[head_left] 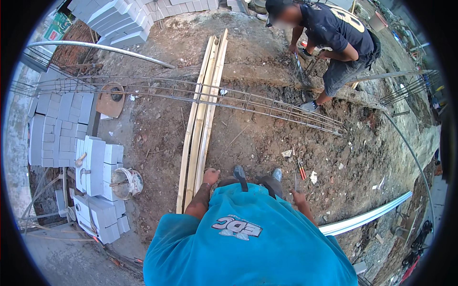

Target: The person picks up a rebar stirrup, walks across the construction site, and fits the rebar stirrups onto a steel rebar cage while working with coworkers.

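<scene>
Left hand (210, 177): I see it closed on the near end of one of three bamboo poles (200, 119) lying side by side on dirt | Right hand (299, 196): grip unclear, near two red-handled pliers (302, 170) | Beyond: one rebar cage (267, 106) crossing the poles; one bucket (127, 183) left; one crouching person (334, 38).

We are hanging our left hand (210, 177) down with fingers curled, our right hand (298, 196) lowered, fingers loosely bent.

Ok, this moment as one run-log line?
left hand: on bamboo poles | right hand: free, near red-handled pliers | co-worker: crouched at rebar cage
</scene>
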Tool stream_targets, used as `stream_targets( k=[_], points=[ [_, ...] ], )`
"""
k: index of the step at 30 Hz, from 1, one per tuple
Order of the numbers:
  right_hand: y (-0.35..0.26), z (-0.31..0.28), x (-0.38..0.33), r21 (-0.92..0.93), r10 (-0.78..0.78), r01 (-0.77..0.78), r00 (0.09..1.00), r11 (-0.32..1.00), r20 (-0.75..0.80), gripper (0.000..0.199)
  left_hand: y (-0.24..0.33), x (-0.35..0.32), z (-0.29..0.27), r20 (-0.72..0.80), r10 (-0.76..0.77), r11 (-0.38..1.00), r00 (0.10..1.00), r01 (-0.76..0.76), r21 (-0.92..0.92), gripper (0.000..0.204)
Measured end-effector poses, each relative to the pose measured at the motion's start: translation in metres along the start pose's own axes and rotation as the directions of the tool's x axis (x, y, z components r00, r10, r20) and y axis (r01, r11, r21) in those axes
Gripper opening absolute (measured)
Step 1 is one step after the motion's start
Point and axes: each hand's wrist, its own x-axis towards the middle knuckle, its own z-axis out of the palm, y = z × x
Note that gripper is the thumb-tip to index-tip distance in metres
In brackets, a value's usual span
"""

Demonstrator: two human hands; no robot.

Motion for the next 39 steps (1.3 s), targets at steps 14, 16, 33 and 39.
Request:
stream_targets(
  k=[14,16,33,39],
  points=[
    [0.021,-0.008,0.041,-0.332,0.140,-0.052,0.959,0.942,0.246,0.091,0.022,-0.027,0.050,0.028,-0.048,0.995,0.998,0.045,0.083,0.042],
    [0.019,-0.004,0.083,-0.330,0.038,0.023,0.983,0.944,0.179,0.097,0.026,-0.007,0.060,0.004,-0.032,0.993,0.999,0.032,0.115,0.040],
    [-0.115,0.060,0.450,-0.259,-0.483,0.410,0.685,0.874,-0.545,0.086,0.185,0.386,0.277,-0.175,0.952,0.296,0.253,-0.596,0.747,0.055],
    [-0.146,0.067,0.488,-0.685,-0.749,0.364,0.516,0.631,-0.415,0.090,0.169,0.443,0.275,-0.065,0.977,0.168,0.202,-0.547,0.820,0.041]
  ],
)
